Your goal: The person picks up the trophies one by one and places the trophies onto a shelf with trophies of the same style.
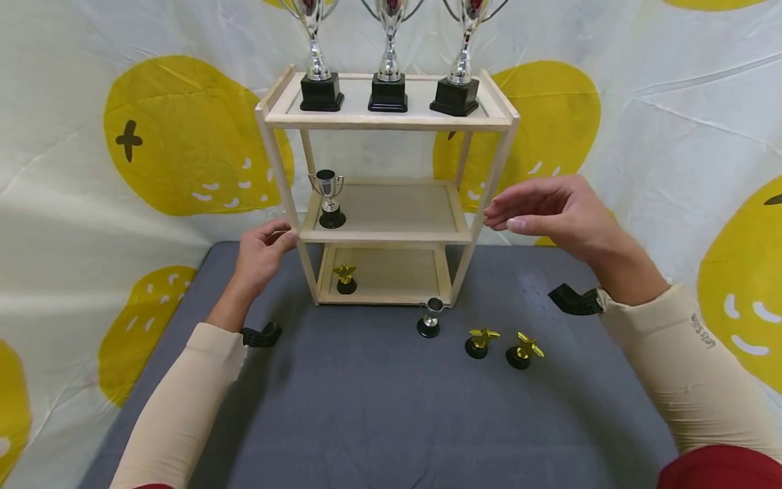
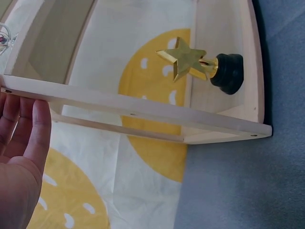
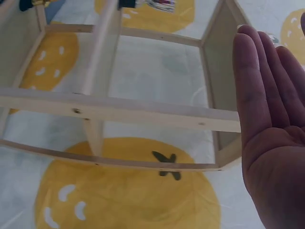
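Note:
A three-tier wooden shelf stands on the table. My left hand is at its left side, fingertips touching the left post near the middle tier. My right hand hangs beside the right post with nothing in it; its fingers look straight and close together in the right wrist view. On the middle tier, at the left, stands a small silver trophy cup. A gold star trophy with a black base is upright on the bottom tier's left side.
Three large silver trophies on black bases line the top tier. In front of the shelf, on the grey tabletop, are another small silver cup and two gold star trophies. A white cloth with yellow shapes hangs behind.

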Available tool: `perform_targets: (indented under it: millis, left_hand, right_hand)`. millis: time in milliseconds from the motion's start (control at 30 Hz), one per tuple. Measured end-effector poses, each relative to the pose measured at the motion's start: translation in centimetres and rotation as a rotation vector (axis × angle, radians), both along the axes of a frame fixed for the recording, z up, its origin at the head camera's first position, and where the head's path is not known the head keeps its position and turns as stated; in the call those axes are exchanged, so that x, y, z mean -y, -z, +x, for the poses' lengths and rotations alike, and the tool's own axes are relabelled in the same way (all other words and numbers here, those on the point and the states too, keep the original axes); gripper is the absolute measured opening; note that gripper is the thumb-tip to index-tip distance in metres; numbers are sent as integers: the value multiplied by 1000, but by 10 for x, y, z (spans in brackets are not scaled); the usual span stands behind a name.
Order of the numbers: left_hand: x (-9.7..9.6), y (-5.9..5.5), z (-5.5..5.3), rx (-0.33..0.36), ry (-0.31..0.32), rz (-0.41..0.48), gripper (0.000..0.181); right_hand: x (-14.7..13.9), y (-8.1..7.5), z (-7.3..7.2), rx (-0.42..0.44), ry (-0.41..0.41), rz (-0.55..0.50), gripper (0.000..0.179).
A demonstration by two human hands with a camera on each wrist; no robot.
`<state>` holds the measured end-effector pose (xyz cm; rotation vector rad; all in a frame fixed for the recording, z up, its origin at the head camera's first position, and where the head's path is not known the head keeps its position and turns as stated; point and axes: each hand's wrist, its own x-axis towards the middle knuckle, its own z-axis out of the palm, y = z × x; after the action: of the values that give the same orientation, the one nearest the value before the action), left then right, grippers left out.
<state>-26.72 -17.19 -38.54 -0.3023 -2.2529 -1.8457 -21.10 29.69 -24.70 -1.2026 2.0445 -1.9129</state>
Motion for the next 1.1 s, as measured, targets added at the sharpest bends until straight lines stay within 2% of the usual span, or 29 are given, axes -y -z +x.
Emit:
perform_targets:
  millis: [300,533,767,1100]
  left_hand:
    - [-2,-1,1,10,-9,-2,35]
    - [-2,-1,2,46,-38,-6,37]
    - [1,-3,0,44,-35,-13,38]
    - [0,-1,-2,20,-10,-4,36]
  right_hand:
    - [-1,43,6,5,45,158,33]
    - [-1,77,6,69,93,249,33]
    - [4,107,5,106,166,359,36]
    - [10,140,-4,129,176,465,42]
